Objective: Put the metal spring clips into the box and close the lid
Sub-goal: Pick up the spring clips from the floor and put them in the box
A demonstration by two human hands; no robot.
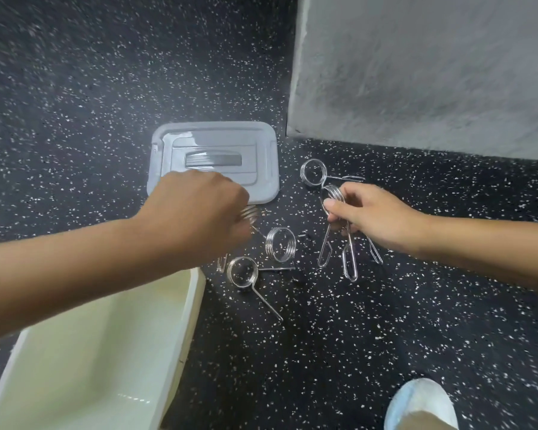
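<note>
Chrome wire clips [280,244], coiled with long looped handles, lie on the speckled floor [354,336] between lid [261,144] and open box [187,324]. Left hand [199,209] and right hand [367,212] each grip one.

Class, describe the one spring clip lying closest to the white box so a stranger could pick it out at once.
Start at the open white box at lower left. Just beyond its far right corner lies the spring clip, flat on the speckled floor. Unlike its neighbours, one straight leg points away toward the lower right.

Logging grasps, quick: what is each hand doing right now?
Left hand: closed on a spring clip.
Right hand: closed, holding spring clips.
</note>
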